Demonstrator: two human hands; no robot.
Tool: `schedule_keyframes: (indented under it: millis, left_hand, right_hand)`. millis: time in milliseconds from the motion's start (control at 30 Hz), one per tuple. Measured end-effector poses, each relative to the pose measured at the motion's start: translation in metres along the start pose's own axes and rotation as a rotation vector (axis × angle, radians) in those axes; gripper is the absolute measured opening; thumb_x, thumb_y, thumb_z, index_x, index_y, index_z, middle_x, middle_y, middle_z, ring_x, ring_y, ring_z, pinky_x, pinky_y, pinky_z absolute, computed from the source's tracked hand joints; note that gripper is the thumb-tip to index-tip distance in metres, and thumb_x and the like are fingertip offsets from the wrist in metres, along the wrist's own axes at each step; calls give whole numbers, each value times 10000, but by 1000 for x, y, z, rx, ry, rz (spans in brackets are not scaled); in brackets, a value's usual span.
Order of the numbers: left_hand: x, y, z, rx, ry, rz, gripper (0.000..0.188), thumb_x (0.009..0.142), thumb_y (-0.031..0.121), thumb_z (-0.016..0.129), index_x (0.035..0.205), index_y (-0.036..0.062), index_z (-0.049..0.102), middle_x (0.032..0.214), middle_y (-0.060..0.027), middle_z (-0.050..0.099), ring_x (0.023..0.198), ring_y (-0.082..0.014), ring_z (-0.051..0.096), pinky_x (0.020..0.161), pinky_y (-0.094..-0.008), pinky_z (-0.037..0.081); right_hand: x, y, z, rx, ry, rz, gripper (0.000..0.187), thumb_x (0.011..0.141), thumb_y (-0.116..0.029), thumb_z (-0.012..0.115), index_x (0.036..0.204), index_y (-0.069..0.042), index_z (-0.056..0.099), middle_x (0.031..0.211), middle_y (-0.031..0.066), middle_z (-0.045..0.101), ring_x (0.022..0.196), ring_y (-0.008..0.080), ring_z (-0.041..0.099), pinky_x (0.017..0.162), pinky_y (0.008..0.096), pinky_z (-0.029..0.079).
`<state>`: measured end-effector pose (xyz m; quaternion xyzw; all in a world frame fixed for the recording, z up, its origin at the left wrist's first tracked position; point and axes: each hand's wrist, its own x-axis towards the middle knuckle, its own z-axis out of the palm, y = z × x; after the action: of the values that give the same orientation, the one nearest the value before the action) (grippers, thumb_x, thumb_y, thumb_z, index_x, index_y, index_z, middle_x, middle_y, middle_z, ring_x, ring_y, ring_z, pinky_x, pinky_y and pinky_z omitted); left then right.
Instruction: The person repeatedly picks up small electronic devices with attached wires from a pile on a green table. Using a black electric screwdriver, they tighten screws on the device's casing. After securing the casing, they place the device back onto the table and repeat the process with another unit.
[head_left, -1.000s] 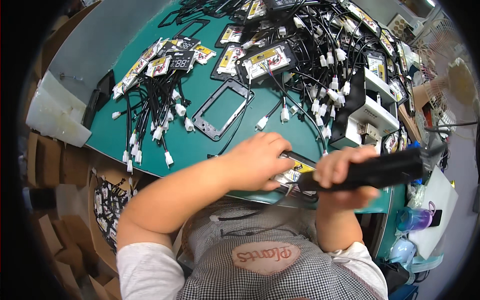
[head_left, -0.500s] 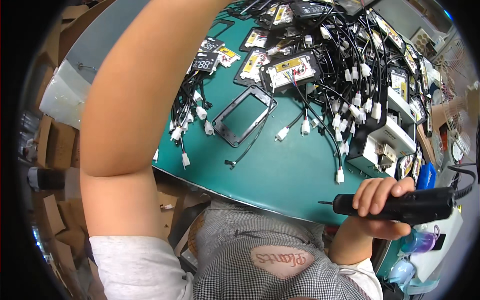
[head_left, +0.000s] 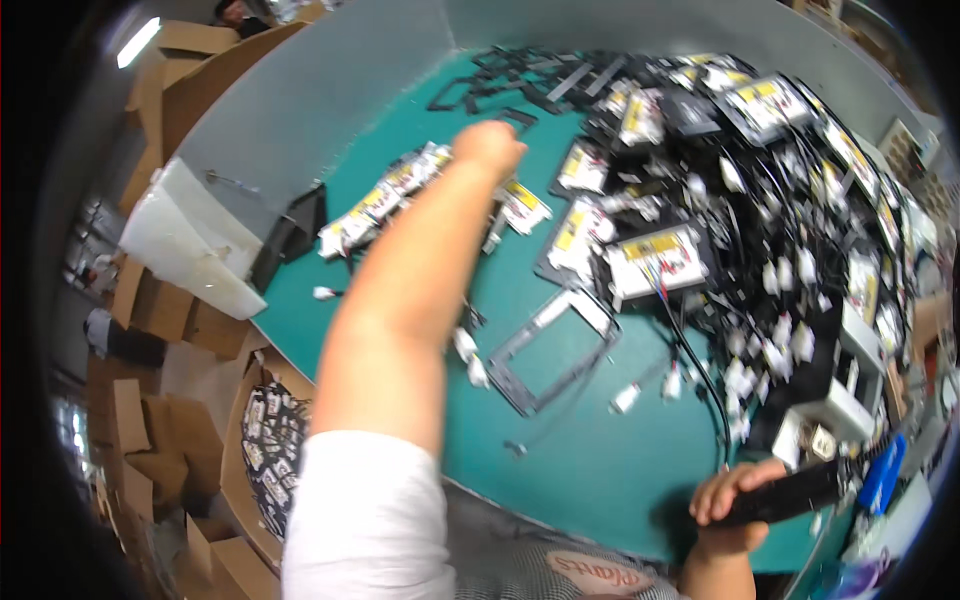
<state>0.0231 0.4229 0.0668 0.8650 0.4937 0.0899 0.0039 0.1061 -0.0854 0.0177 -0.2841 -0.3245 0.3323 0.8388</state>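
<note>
My left hand is stretched far over the green table, blurred, its fingers curled and pointing away. What it grips, if anything, is hidden; a black rectangular frame lies just beyond it. My right hand is wrapped round a black electric screwdriver above the near right edge. Between the hands a black rectangular frame lies flat on the table. Right behind it rests a display module with a white-and-yellow back and thin coloured wires. More modules lie in a row beside my left forearm.
A large heap of modules, black cables and white connectors covers the right side. Several black frames lie at the back by the grey partition. A cardboard box full of modules stands left, below the table edge.
My left hand has come into view over the far table, and the view has shifted. The screwdriver stays in my right hand, lower in the picture, its bit no longer plainly visible.
</note>
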Motion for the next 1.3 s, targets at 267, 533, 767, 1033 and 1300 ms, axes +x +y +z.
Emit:
schedule_keyframes:
  millis: [267,533,767,1033,1300]
  left_hand:
    - [56,2,56,83,-38,-315,301,868,253,588,1126,125,672,1203,-103,633,1116,-265,603,932,-384,468]
    - [45,9,30,83,384,-2,149,849,185,584,945,120,678,953,-92,657,937,-294,632,789,-428,473]
    - [-31,39,-57,-565,592,300,163,864,250,625,966,132,671,827,-90,638,771,-284,609,700,-387,478]
    - [-205,79,-73,-734,-97,599,100,897,163,596,945,89,643,833,-54,659,705,-170,608,653,-302,482]
    - [-300,113,-6,-657,-463,850,168,888,205,599,1027,121,640,923,-124,667,852,-340,634,759,-416,513]
  right_hand:
    - [16,-15,15,-24,71,141,497,831,-379,721,1093,-5,522,763,109,575,638,231,566,565,346,483]
    - [11,-15,14,7,57,160,506,799,-376,756,1096,-31,534,745,101,567,624,222,559,569,340,483]
    - [4,-8,-3,27,12,-56,427,889,-366,650,991,-37,399,645,92,525,478,225,567,465,345,523]
    - [7,-22,-5,161,75,-51,540,865,-522,627,1012,-56,397,646,43,484,464,157,513,450,302,491]
    - [15,-36,-18,420,-119,-4,520,914,-508,563,1046,-28,411,670,49,496,501,160,520,451,311,460]
